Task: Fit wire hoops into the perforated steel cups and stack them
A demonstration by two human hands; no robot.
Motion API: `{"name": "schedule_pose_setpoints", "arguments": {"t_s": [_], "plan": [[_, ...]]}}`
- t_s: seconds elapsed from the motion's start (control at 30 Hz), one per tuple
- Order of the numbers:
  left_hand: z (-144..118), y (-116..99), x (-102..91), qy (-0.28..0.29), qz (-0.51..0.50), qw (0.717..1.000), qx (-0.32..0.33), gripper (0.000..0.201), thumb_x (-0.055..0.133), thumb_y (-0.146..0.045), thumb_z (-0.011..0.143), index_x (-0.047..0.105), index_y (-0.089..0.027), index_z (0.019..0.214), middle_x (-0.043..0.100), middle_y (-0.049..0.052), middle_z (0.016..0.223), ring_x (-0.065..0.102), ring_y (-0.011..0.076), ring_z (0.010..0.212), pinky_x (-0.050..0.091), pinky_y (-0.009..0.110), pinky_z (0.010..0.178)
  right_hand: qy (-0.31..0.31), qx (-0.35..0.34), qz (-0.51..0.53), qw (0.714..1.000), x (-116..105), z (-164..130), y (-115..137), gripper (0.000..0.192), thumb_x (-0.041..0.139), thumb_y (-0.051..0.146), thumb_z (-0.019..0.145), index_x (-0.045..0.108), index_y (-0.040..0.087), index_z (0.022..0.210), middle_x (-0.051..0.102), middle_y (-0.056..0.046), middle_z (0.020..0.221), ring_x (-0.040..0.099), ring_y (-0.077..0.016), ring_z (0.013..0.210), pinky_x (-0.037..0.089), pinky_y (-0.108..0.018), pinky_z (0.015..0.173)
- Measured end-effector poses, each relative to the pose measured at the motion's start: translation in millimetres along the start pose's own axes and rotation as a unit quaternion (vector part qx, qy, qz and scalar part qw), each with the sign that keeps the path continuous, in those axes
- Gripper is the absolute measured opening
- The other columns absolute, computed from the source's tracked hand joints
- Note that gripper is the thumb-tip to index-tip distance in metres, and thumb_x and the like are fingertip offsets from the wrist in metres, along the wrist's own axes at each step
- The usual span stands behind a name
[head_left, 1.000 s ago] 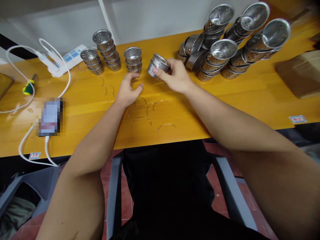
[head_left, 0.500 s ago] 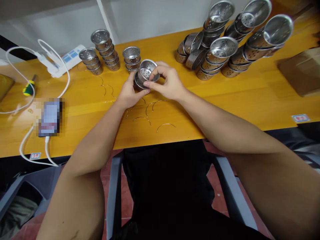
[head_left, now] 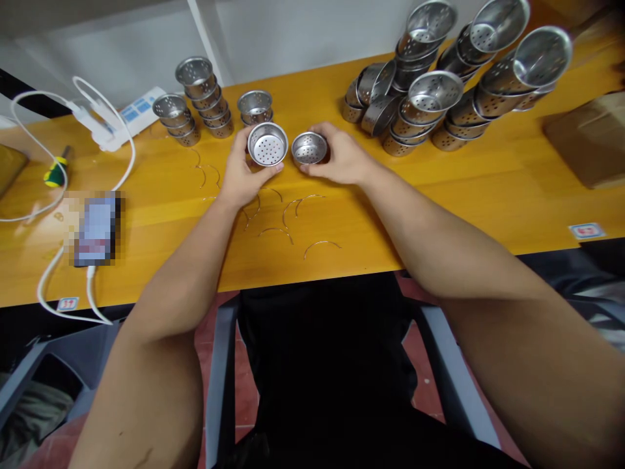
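Observation:
My left hand (head_left: pixel 244 170) is closed around a perforated metal cup (head_left: pixel 268 144), its mouth tilted toward me so the holes in its base show. Just to the right, my right hand (head_left: pixel 339 155) grips a second perforated metal cup (head_left: pixel 309 150) by its side, thumb at the front. The two cups are apart, with a narrow gap between them. Behind the left cup stands a short stack of similar cups (head_left: pixel 255 107), partly hidden. Several thin curved wires (head_left: pixel 276 231) lie on the table in front of my hands.
More cup stacks (head_left: pixel 195 78) stand at the back left, and taller ones (head_left: pixel 434 98) at the right. A cardboard piece (head_left: pixel 588 140) lies far right. On the left are a power strip (head_left: pixel 129 117), a phone (head_left: pixel 97 228) with a white cable, and a screwdriver (head_left: pixel 57 170).
The two cups, together between my hands before, are now separated. My right hand has moved slightly right with one cup, while the left hand's cup has tilted toward me.

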State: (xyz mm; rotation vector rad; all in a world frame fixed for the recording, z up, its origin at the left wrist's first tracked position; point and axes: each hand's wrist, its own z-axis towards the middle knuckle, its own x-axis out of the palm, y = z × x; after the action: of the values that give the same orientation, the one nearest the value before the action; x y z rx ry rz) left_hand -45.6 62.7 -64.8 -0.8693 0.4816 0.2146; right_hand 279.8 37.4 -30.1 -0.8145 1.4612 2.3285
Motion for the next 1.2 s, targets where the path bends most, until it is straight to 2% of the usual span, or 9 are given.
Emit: {"name": "schedule_pose_setpoints", "arguments": {"t_s": [0.17,0.3,0.4,0.47,0.67,0.8,1.0,1.07,1.2], "plan": [[-1,4,4.0,-0.016,-0.020,1.000,-0.005,0.116,0.095,-0.102,0.081,0.055,-0.033,0.166,0.071,0.016,0.168,0.073,0.0412,0.161,0.065,0.059,0.137,0.020,0.015,-0.059,0.998,8,0,-9,0.087,0.108,0.058,0.081,0.076,0.021,0.153,0.075,-0.021,0.153,0.072,-0.0528,0.148,0.055,-0.077,0.139],[1,12,5.5,-0.060,-0.024,0.998,-0.021,0.110,0.095,-0.101,0.082,0.056,-0.036,0.161,0.073,0.014,0.162,0.075,0.0394,0.157,0.065,0.059,0.137,0.029,-0.020,-0.114,0.993,-10,-9,16,0.105,0.105,0.065,0.089,0.065,0.021,0.176,0.066,-0.022,0.167,0.059,-0.0546,0.164,0.046,-0.077,0.145],[2,14,5.5,-0.087,-0.026,0.996,-0.018,0.111,0.098,-0.102,0.079,0.058,-0.035,0.158,0.075,0.013,0.157,0.076,0.0395,0.154,0.061,0.062,0.142,0.047,-0.080,-0.134,0.987,-39,-19,54,0.079,0.090,0.066,0.105,0.070,0.031,0.172,0.066,-0.017,0.168,0.057,-0.0503,0.164,0.051,-0.073,0.141],[1,13,5.7,-0.085,-0.029,0.996,-0.018,0.110,0.097,-0.102,0.079,0.059,-0.035,0.157,0.076,0.013,0.155,0.076,0.0397,0.154,0.061,0.063,0.142,0.074,-0.122,-0.134,0.981,-59,-28,82,0.062,0.085,0.059,0.107,0.077,0.025,0.158,0.071,-0.019,0.155,0.070,-0.0485,0.147,0.060,-0.069,0.129],[-1,3,7.3,-0.077,-0.037,0.996,-0.027,0.113,0.096,-0.105,0.076,0.060,-0.032,0.154,0.077,0.013,0.153,0.077,0.0392,0.152,0.065,0.060,0.137,0.342,-0.145,-0.187,0.910,-60,-91,142,0.020,0.085,0.038,0.113,0.086,0.022,0.124,0.086,-0.013,0.125,0.083,-0.0333,0.104,0.068,-0.049,0.100],[-1,6,7.7,-0.059,-0.032,0.997,-0.021,0.115,0.093,-0.107,0.078,0.059,-0.030,0.157,0.076,0.015,0.155,0.077,0.0393,0.151,0.069,0.056,0.130,0.291,-0.201,-0.265,0.897,-26,-158,152,0.042,0.082,0.030,0.117,0.083,0.002,0.147,0.079,-0.030,0.149,0.082,-0.0443,0.129,0.073,-0.059,0.113],[-3,6,10.7,-0.046,-0.043,0.998,-0.016,0.116,0.093,-0.107,0.078,0.060,-0.029,0.158,0.077,0.015,0.155,0.080,0.0378,0.145,0.074,0.053,0.121,0.152,-0.223,-0.292,0.918,-8,-230,149,0.049,0.066,0.019,0.123,0.073,-0.013,0.159,0.073,-0.038,0.155,0.074,-0.0518,0.145,0.066,-0.068,0.127],[-3,4,11.6,-0.045,-0.041,0.998,-0.007,0.113,0.094,-0.104,0.080,0.060,-0.029,0.158,0.076,0.015,0.156,0.079,0.0377,0.147,0.073,0.054,0.124,0.134,-0.219,-0.287,0.923,-9,-245,145,0.049,0.069,0.018,0.123,0.071,-0.012,0.161,0.074,-0.036,0.153,0.072,-0.0521,0.145,0.064,-0.070,0.127],[-3,3,13.4,-0.046,-0.038,0.998,0.017,0.111,0.093,-0.104,0.082,0.059,-0.031,0.159,0.075,0.015,0.157,0.078,0.0379,0.150,0.069,0.058,0.132,0.068,-0.230,-0.237,0.941,-11,-266,128,0.037,0.068,0.004,0.121,0.075,0.002,0.157,0.081,-0.020,0.129,0.074,-0.0356,0.116,0.065,-0.051,0.102]]}}
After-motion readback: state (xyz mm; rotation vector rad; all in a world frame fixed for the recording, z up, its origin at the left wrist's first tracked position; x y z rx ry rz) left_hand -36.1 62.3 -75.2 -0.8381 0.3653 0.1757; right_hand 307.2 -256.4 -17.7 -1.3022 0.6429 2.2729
